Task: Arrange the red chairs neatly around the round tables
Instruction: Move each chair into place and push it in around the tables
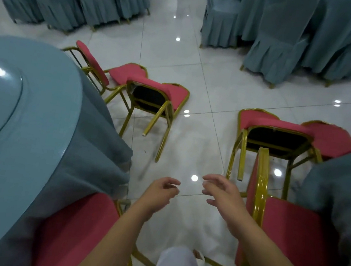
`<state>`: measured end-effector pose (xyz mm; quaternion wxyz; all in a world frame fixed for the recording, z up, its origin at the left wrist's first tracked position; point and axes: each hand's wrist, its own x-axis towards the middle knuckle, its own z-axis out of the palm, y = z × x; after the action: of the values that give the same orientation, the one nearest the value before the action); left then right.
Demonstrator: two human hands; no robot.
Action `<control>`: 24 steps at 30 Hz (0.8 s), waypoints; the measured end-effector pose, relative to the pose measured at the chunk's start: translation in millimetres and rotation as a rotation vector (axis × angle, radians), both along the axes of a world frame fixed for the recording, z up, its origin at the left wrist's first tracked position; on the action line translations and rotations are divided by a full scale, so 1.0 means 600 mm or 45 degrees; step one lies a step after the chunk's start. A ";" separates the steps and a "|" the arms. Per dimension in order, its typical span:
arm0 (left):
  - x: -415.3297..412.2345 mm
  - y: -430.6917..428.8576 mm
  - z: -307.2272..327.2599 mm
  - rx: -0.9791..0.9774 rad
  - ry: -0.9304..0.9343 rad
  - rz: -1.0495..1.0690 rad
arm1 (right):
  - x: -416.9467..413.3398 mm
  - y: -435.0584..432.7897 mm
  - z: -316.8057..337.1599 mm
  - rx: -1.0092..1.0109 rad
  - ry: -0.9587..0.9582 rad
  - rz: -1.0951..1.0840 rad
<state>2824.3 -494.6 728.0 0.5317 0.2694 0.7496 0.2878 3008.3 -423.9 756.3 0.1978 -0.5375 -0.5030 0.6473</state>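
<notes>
Banquet-hall work stands at an early stage. A person's left hand [160, 191] and right hand [221, 191] hover side by side above the tiled floor [199, 74]. Each grip is apart, fingers loosely curled, holding nothing and touching no chair.

Two red chairs stand upright closest to the person. The near-left chair [76, 227] has its seat just beside the draped edge of the left round worktop [37, 138]. The near-right chair [290, 235] has its gold-framed backrest on the aisle side, beside the cloth of the right worktop [340, 186], of which only a corner shows. Whether either chair is squarely placed cannot be told from this angle.

Farther up the aisle the job is plainly not done. By the left round worktop an upturned chair [152, 97] lies seat-down on the seat of an upright chair [92, 63], its black underside showing and its gold legs pointing into the aisle. Opposite, a second upturned chair [278, 135] rests the same way on another red chair [333, 139] next to the right worktop.

On that evidence, at least two chairs remain to be lifted off, turned over and set down. The two beneath them probably need pushing in to face their worktops. Blue-covered chairs [276, 45] crowd the background.
</notes>
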 end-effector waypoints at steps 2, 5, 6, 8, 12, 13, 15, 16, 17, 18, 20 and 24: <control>-0.002 0.027 -0.002 -0.018 0.010 -0.031 | 0.000 0.017 -0.001 -0.031 -0.007 0.006; -0.011 0.075 -0.006 -0.023 -0.026 0.002 | 0.005 0.054 0.000 -0.023 -0.030 -0.005; -0.014 0.093 -0.009 -0.026 -0.030 0.003 | 0.006 0.068 0.000 -0.019 -0.030 -0.015; -0.022 0.133 -0.013 -0.035 -0.033 -0.022 | 0.003 0.099 -0.003 -0.009 -0.019 -0.048; -0.067 0.233 -0.012 -0.078 -0.024 -0.138 | -0.043 0.176 -0.011 -0.025 0.001 -0.208; -0.087 0.261 -0.012 -0.071 -0.019 -0.180 | -0.065 0.197 -0.014 -0.039 0.014 -0.240; -0.137 0.320 -0.007 -0.033 -0.012 -0.215 | -0.123 0.238 -0.017 -0.073 0.040 -0.269; -0.167 0.351 -0.002 0.006 0.001 -0.208 | -0.160 0.262 -0.017 -0.079 0.051 -0.261; -0.200 0.380 0.003 0.051 0.016 -0.184 | -0.200 0.287 -0.016 -0.080 0.059 -0.240; -0.232 0.406 0.008 0.094 0.028 -0.138 | -0.237 0.313 -0.015 -0.078 0.059 -0.211; -0.298 0.444 0.020 0.111 0.043 -0.029 | -0.305 0.362 -0.006 -0.085 0.030 -0.155; -0.420 0.487 0.028 0.094 0.032 0.144 | -0.398 0.453 0.006 -0.075 0.041 -0.168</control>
<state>2572.4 -202.6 745.0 0.4948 0.2496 0.7591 0.3416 2769.4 -152.3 759.8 0.2321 -0.5644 -0.4440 0.6561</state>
